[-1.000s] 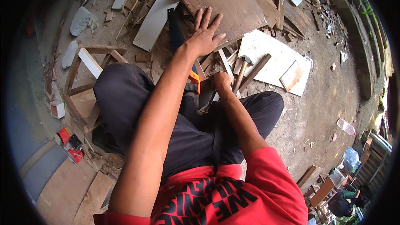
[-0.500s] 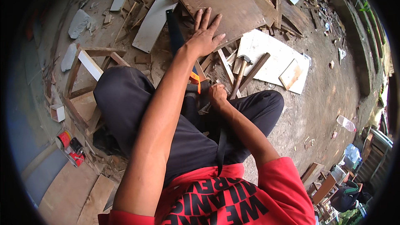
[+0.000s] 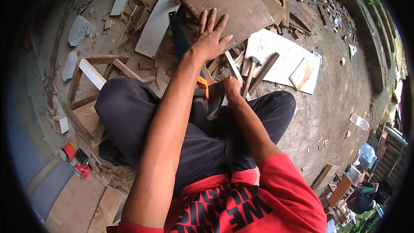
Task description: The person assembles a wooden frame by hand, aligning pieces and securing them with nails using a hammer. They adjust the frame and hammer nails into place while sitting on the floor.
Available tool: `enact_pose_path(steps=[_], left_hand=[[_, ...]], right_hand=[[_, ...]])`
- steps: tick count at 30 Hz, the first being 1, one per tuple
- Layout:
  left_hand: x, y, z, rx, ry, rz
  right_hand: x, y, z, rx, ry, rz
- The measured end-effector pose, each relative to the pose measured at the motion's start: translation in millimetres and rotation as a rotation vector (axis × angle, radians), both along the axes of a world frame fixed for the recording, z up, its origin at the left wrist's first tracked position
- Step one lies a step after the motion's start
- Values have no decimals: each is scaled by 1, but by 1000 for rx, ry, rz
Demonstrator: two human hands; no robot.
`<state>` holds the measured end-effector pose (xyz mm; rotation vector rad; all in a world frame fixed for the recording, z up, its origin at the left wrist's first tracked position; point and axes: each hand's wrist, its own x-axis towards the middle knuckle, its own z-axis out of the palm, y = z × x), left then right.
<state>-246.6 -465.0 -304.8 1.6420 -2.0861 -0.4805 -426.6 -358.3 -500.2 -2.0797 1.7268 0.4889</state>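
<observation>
Left hand (image 3: 212, 39) stays spread flat on the brown board (image 3: 224, 4), while the right hand (image 3: 231, 88) has curled shut just beside the hammer (image 3: 249, 75) handle, apparently holding nothing yet.

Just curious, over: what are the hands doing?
Left hand flat on board. Right hand closed beside hammer. Saw under left arm.

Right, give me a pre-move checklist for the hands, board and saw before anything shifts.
1. Left hand flat on the brown board, fingers spread: ok.
2. Right hand closed low between the knees; what it grips: cannot tell.
3. Handsaw lies beside the left wrist, blade on the ground: ok.
4. Hammer close to the right hand, untouched: ok.
5. Ground around the legs littered with wood scraps: not ok.
</observation>
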Motion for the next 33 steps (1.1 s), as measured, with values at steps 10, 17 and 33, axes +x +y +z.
enact_pose_path(steps=[10, 17, 33], left_hand=[[3, 3, -2, -1, 38, 13], [2, 3, 0, -6, 14, 15], [-11, 28, 14, -243, 331, 215]], right_hand=[[4, 1, -3, -5, 44, 67], [2, -1, 5, 17, 16, 17], [-1, -18, 195, -102, -1488, -687]])
